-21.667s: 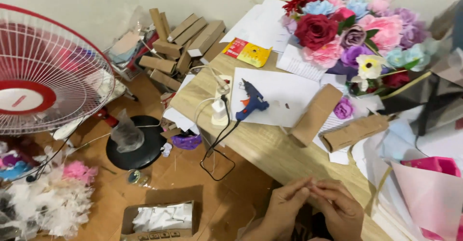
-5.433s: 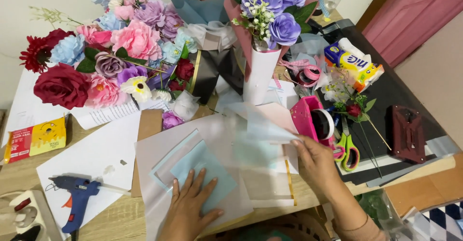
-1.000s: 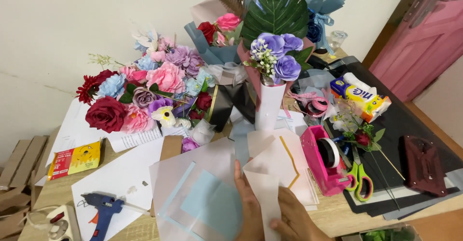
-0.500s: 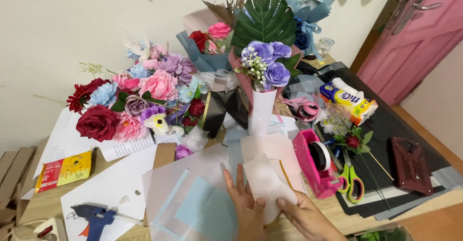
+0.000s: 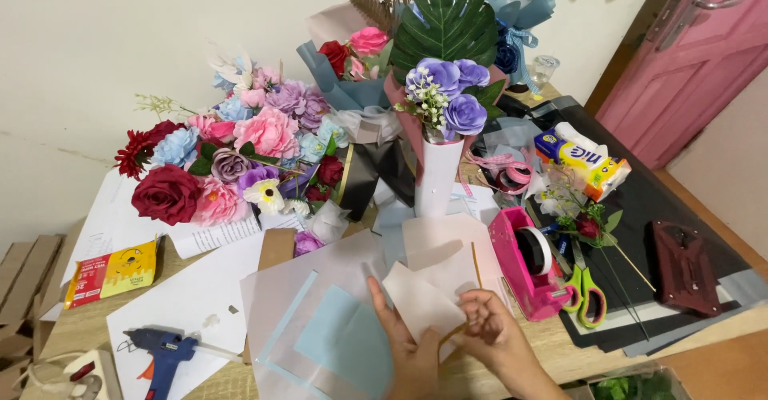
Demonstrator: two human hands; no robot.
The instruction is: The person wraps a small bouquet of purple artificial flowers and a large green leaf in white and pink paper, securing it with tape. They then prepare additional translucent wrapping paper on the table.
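My left hand and right hand pinch the pale paper piece; it fans up-left, away from my fingers.

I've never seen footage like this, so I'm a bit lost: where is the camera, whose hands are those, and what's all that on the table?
There is no machine here. The camera sits on a person's head and looks down, so the two bare hands at the bottom are that person's own.

The left hand and right hand together hold a pale paper piece, fingers pinching its edges, over translucent sheets spread on a wooden table.

Around them: a blue glue gun at the left, a heap of fabric flowers behind, a white vase with purple roses, a pink tape dispenser, and green-handled scissors on a black mat at the right. A pink door stands in the far corner.
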